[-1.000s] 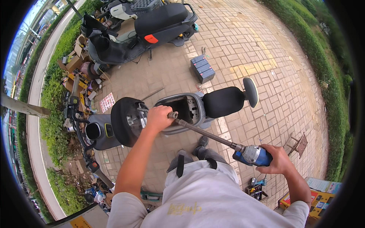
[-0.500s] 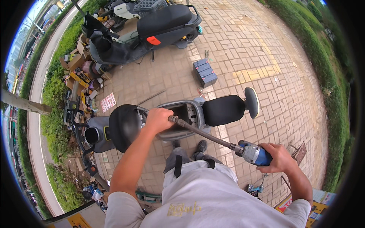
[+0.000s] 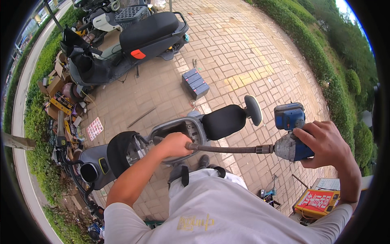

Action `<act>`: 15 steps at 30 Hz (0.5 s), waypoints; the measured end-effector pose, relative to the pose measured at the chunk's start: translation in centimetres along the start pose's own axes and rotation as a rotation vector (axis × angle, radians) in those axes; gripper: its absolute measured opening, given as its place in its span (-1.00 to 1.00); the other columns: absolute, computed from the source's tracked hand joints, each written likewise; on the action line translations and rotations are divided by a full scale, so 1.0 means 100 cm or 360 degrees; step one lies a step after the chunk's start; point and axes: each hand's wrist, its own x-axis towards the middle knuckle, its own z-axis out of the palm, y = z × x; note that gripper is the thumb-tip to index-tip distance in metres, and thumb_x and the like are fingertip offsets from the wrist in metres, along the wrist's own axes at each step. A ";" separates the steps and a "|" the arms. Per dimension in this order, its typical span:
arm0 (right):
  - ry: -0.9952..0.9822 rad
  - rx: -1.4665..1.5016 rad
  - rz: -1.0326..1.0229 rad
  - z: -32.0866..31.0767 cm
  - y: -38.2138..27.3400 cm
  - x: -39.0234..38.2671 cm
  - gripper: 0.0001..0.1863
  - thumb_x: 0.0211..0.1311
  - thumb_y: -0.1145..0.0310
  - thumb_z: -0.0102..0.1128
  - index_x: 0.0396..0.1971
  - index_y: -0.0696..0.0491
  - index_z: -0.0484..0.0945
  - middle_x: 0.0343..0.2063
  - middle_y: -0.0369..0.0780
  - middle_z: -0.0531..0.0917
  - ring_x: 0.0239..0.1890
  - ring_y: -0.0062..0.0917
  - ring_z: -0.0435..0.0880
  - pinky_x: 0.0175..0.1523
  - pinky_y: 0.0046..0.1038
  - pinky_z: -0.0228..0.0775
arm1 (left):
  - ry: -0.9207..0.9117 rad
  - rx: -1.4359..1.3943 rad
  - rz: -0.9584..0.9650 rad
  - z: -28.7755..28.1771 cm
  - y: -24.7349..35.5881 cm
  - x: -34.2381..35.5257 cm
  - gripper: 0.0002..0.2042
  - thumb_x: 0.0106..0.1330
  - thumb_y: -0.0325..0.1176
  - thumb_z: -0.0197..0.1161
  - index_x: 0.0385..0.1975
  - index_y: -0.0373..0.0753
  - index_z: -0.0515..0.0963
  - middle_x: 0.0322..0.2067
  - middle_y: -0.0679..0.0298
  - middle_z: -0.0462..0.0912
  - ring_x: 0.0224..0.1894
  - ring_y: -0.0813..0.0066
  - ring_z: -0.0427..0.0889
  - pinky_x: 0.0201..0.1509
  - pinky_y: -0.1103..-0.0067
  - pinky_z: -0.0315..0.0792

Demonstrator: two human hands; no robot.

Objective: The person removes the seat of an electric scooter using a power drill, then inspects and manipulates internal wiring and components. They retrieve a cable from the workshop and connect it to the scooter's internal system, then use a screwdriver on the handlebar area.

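Head view: left hand is clenching flexible shaft, right hand is gripping blue driver; shaft whip risking slipped bit inside scooter compartment.

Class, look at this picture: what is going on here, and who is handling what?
A person stands on a brick pavement over a grey scooter whose seat is raised, exposing the open compartment. The right hand grips a blue cordless power driver fitted with a long flexible shaft. The left hand holds the shaft's far end at the compartment's edge. A battery pack lies on the paving beyond, near a parked black scooter.
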 end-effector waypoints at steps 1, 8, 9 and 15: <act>-0.0021 -0.0002 0.0037 -0.015 -0.006 0.003 -0.29 -0.53 0.27 0.37 -0.13 0.06 0.45 -0.46 -0.20 0.54 -0.49 -0.37 0.58 -0.43 -0.35 0.39 | 0.0077 -0.0083 0.0012 0.000 0.000 0.002 -0.81 -0.06 -0.19 0.25 -0.64 -0.18 0.58 -0.63 0.10 0.56 -0.52 0.07 0.53 -0.42 0.35 0.38; 0.0242 0.0793 0.0218 -0.118 -0.021 0.011 -0.17 -0.46 0.24 0.45 0.01 0.14 0.40 -0.38 -0.11 0.59 -0.39 -0.36 0.63 -0.26 -0.40 0.47 | 0.0618 -0.0929 0.0400 -0.039 0.017 0.004 -0.91 0.07 -0.52 0.27 -0.61 -0.35 0.51 -0.71 0.41 0.43 -0.56 0.75 0.34 -0.50 0.64 0.27; 0.0541 0.1368 0.0226 -0.098 -0.026 0.012 -0.14 -0.40 0.21 0.48 0.05 0.16 0.37 -0.28 -0.06 0.58 -0.29 -0.35 0.62 -0.16 -0.37 0.46 | 0.0641 -0.0940 0.0411 -0.048 0.014 -0.001 -0.91 0.08 -0.53 0.26 -0.60 -0.35 0.52 -0.69 0.41 0.44 -0.55 0.75 0.34 -0.50 0.65 0.27; 0.0472 0.2212 0.0395 0.025 -0.046 -0.009 -0.58 -0.08 0.32 0.39 -0.21 0.15 0.49 -0.42 -0.18 0.60 -0.39 -0.50 0.57 -0.26 -0.47 0.45 | 0.0752 -0.1446 0.0517 -0.010 -0.008 0.022 -0.90 0.11 -0.47 0.26 -0.59 -0.33 0.55 -0.73 0.41 0.43 -0.63 0.76 0.31 -0.57 0.64 0.24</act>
